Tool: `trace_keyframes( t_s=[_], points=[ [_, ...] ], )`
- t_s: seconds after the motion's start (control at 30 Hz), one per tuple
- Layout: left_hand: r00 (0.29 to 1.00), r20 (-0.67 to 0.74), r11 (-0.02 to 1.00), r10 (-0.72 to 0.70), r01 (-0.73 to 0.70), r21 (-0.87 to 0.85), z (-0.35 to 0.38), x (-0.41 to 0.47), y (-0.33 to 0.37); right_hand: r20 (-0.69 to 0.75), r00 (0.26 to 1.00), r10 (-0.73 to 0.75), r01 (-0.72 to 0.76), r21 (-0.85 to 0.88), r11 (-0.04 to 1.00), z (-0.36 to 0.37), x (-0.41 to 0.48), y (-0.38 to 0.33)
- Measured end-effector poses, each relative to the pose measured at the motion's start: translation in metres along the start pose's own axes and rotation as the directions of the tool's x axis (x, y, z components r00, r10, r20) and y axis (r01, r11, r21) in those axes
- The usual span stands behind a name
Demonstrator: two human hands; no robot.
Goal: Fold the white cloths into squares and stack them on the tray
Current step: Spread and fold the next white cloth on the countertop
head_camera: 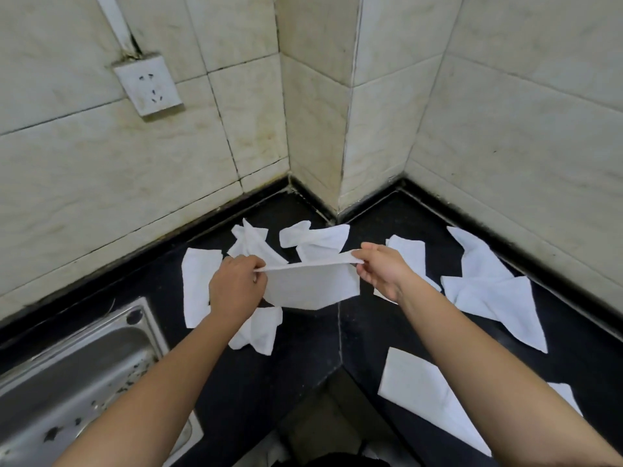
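Both hands are up over the black table (pixel 303 352), and the cloth (pixel 310 286) is stretched between them, lifted clear of the surface. The left hand (pixel 236 289) pinches the cloth's left top corner, fingers curled in tight. The right hand (pixel 382 269) pinches the right top corner between thumb and fingertips. The top edge runs taut from hand to hand, and the rest hangs below it in a loose flap. More white cloths lie scattered on the table. There's a flat cloth (pixel 197 284) just left of the left hand, and a crumpled cloth (pixel 259 328) beside the left wrist. A back-left cloth (pixel 251 246) and a back cloth (pixel 317 241) sit rumpled near the wall corner. A hidden cloth (pixel 409 254) shows partly behind the right hand. Out to the right sprawls a big cloth (pixel 488 288), and a near cloth (pixel 414 382) lies flat, partly covered by the right forearm. At lower left a steel sink (pixel 84 365) is set into the table, and a socket (pixel 148 84) sits on the tiled wall (pixel 505 112) above.
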State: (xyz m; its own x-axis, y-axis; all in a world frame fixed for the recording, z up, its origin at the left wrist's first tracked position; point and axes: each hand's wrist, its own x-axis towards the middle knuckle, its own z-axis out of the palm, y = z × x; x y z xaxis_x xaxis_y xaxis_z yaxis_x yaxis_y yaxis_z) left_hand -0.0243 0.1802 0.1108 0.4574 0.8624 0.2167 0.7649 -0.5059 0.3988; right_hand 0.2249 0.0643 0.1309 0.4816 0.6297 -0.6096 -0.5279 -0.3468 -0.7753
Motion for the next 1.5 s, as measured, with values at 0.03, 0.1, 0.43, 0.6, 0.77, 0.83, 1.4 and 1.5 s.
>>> trace_keyframes(
  t_s=[0.03, 0.1, 0.43, 0.6, 0.77, 0.83, 1.4, 1.5],
  points=[
    [1.0, 0.017, 0.999, -0.026, 0.027, -0.044, 0.003, 0.004, 0.005, -0.021, 1.0, -0.012, 0.012, 0.002, 1.0, -0.007, 0.0, -0.001],
    [0.994, 0.062, 0.979, -0.094, 0.104, -0.176, 0.01, 0.012, 0.014, -0.058, 0.997, -0.043, 0.043, -0.007, 0.999, -0.017, 0.0, -0.005],
    [0.999, 0.008, 0.942, -0.032, 0.033, -0.333, 0.04, -0.004, 0.027, -0.122, 0.989, -0.084, 0.085, 0.003, 0.996, -0.045, 0.002, 0.025],
    [0.962, 0.22, 0.982, 0.161, -0.134, -0.134, 0.081, -0.068, -0.01, -0.184, 0.978, 0.103, -0.147, -0.246, 0.958, -0.075, 0.004, 0.105],
    [0.853, 0.468, 0.968, 0.23, -0.248, -0.024, 0.111, -0.132, -0.036, -0.213, 0.955, 0.207, -0.281, -0.426, 0.86, -0.1, -0.009, 0.175],
    [0.822, 0.503, 0.952, 0.267, -0.307, -0.003, 0.116, -0.149, -0.042, -0.196, 0.957, 0.213, -0.282, -0.47, 0.836, -0.105, -0.014, 0.191],
    [0.797, 0.568, 0.894, -0.208, 0.39, -0.22, 0.107, -0.101, -0.036, -0.002, 0.959, 0.285, -0.281, -0.175, 0.944, -0.104, -0.006, 0.15],
    [0.76, 0.576, 0.803, -0.301, 0.528, -0.276, 0.114, -0.081, -0.033, 0.026, 0.967, 0.254, -0.248, -0.151, 0.957, -0.099, 0.009, 0.139]
  ],
)
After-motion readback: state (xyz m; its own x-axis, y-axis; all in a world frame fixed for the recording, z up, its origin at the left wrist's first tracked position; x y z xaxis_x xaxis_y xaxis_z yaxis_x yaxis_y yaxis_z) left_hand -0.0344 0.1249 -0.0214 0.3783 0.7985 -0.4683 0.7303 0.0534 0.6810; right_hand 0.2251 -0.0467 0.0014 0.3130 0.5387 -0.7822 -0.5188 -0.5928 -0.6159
